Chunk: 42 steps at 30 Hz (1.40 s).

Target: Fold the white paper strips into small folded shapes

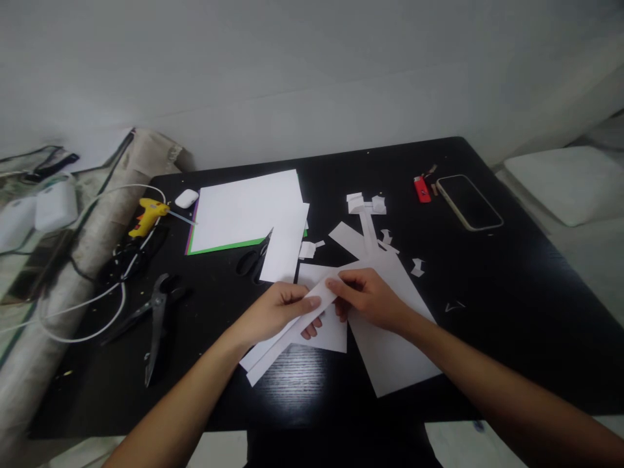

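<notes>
A long folded strip of white paper (287, 346) slants between my two hands above the black table. My left hand (285, 313) pinches it near the middle, thumb on top and fingers underneath. At its upper end my right hand (364, 296) grips it between thumb and fingers. Below the hands lie a small white sheet (331, 335) and a larger white sheet (392, 351). Just beyond are a white paper piece (288, 246) and a folded paper construction (369, 224) with boxy ends. Small folded paper bits (418, 267) lie to the right.
Scissors (251, 261) lie partly under paper, near a stack of sheets (244, 211). On the left are a yellow glue gun (146, 218), a white cable (119, 312), pliers (158, 312) and a white case (186, 198). A red lighter (422, 188) and phone (469, 201) lie right.
</notes>
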Each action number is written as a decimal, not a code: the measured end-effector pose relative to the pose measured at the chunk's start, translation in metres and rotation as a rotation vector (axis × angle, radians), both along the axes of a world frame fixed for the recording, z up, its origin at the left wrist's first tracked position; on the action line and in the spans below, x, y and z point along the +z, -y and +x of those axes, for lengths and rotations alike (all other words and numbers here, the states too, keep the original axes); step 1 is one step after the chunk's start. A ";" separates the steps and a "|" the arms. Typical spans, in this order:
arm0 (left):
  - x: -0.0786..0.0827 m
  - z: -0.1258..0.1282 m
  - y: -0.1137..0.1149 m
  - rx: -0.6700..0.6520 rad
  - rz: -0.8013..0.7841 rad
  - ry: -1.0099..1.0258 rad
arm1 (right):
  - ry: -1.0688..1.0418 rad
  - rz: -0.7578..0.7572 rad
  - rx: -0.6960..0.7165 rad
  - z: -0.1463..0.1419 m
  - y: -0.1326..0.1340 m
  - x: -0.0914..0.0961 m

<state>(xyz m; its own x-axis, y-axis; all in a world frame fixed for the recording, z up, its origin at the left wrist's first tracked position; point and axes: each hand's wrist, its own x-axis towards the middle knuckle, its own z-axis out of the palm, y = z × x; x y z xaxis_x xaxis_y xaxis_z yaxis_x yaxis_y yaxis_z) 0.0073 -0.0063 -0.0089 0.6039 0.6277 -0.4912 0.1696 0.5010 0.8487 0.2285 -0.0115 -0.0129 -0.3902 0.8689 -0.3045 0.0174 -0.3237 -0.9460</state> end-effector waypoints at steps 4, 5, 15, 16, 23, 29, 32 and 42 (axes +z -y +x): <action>0.000 -0.001 -0.001 -0.012 -0.015 -0.004 | -0.009 -0.006 -0.026 0.001 -0.001 0.000; 0.000 0.000 -0.001 -0.017 -0.015 -0.003 | -0.014 -0.007 -0.028 0.001 -0.001 0.000; 0.001 0.004 0.000 0.005 -0.007 0.008 | -0.006 -0.027 -0.072 -0.002 0.001 -0.008; 0.002 0.004 0.000 0.003 0.000 0.008 | -0.010 -0.039 -0.061 -0.003 0.002 -0.008; 0.002 0.005 0.001 -0.019 0.022 -0.012 | -0.043 -0.087 0.030 -0.002 0.002 -0.006; 0.007 -0.015 -0.012 -0.095 -0.017 -0.068 | -0.046 -0.061 -0.236 0.002 -0.003 0.001; 0.012 -0.026 -0.021 0.021 0.038 -0.085 | -0.069 -0.049 -0.381 0.003 -0.005 0.003; 0.005 -0.020 -0.027 0.518 0.047 0.182 | -0.321 -0.205 -0.434 -0.004 -0.002 -0.001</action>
